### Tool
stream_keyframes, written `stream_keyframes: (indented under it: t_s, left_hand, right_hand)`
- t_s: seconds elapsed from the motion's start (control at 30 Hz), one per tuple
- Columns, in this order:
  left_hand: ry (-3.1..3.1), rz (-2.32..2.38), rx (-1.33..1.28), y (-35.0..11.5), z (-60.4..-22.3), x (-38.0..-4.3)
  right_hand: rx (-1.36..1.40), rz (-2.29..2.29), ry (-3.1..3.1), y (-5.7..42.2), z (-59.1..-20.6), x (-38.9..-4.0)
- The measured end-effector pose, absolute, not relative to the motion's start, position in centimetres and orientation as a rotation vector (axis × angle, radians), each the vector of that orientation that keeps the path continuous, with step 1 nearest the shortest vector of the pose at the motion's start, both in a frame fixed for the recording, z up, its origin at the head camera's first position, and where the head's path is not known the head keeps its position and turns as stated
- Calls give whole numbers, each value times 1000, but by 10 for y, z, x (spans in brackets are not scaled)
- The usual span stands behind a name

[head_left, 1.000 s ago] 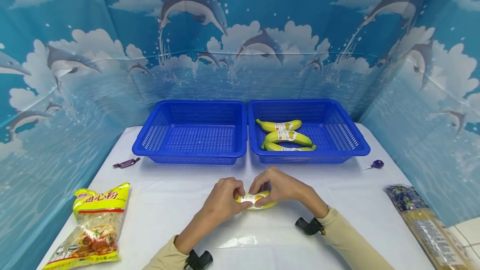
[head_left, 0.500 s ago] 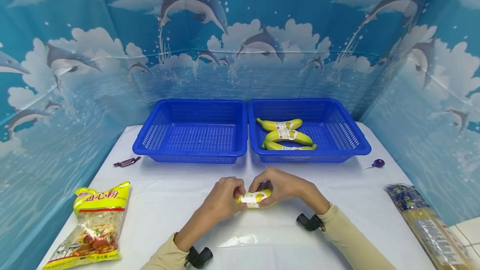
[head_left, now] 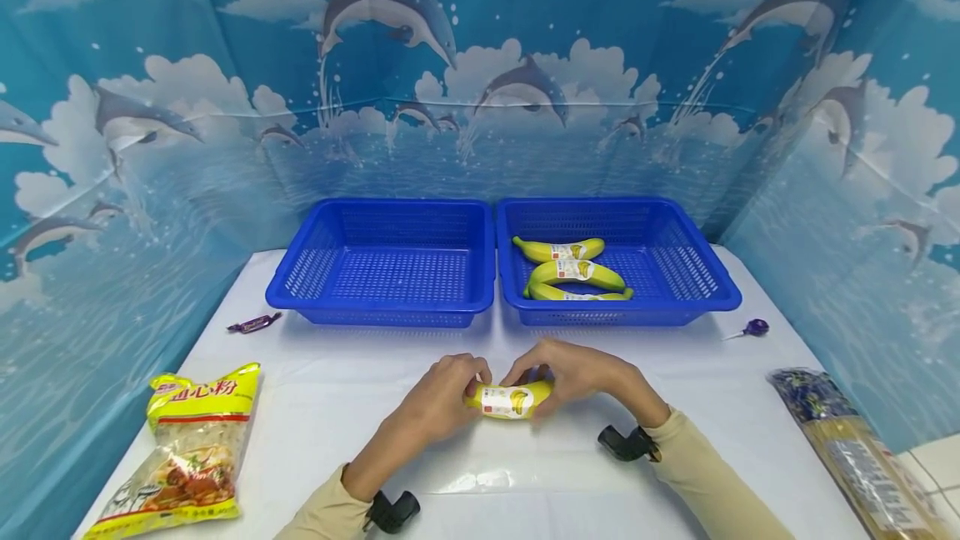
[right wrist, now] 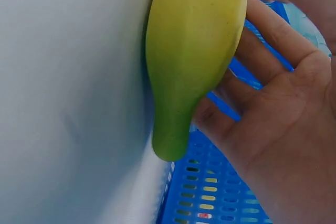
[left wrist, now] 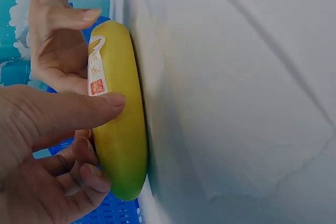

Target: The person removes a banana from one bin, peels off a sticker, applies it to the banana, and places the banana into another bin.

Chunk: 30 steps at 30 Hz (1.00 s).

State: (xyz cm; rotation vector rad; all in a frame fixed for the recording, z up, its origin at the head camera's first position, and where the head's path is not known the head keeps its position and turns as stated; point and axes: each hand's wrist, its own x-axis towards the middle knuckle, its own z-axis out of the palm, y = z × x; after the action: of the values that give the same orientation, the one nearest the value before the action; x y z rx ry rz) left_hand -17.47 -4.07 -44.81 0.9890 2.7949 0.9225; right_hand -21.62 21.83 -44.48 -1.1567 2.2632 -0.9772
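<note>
A yellow banana (head_left: 507, 401) with green ends and a white label lies on the white table in front of the baskets. My left hand (head_left: 444, 397) grips its left part, the thumb (left wrist: 100, 109) across the near side and curled fingers behind. Around the other end is my right hand (head_left: 567, 375), its fingers (right wrist: 262, 59) loosely bent along the far side. The right thumb (left wrist: 79, 18) stands off the skin in the left wrist view. Several more labelled bananas (head_left: 577, 273) lie in the right blue basket (head_left: 697, 305).
Left of that basket stands another blue basket (head_left: 375, 307). A wrapped candy (head_left: 254, 324) and a yellow pasta bag (head_left: 191, 448) lie on the left; a purple lollipop (head_left: 755, 327) and a long noodle pack (head_left: 855, 448) on the right. A dolphin-print curtain (head_left: 480, 148) surrounds the table.
The right hand has loosened and its thumb has come away from the banana, so more of the label shows. The left hand has shifted slightly left, still gripping the banana.
</note>
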Motion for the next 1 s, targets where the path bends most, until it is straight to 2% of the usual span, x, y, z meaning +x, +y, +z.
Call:
stream_keyframes:
  t_s: [0.27, 0.77, 1.0]
  left_hand:
    - [2833, 823, 1004, -39, -446, -171]
    - [2866, 764, 1218, -40, -439, -167]
    - [2806, 822, 1200, -40, -434, -165]
  right_hand:
    - [-1174, -1005, 2257, 217, -443, -216]
    - [-1154, -1020, 2242, 214, -438, -213]
    - [-1128, -1050, 2210, 217, -435, -208]
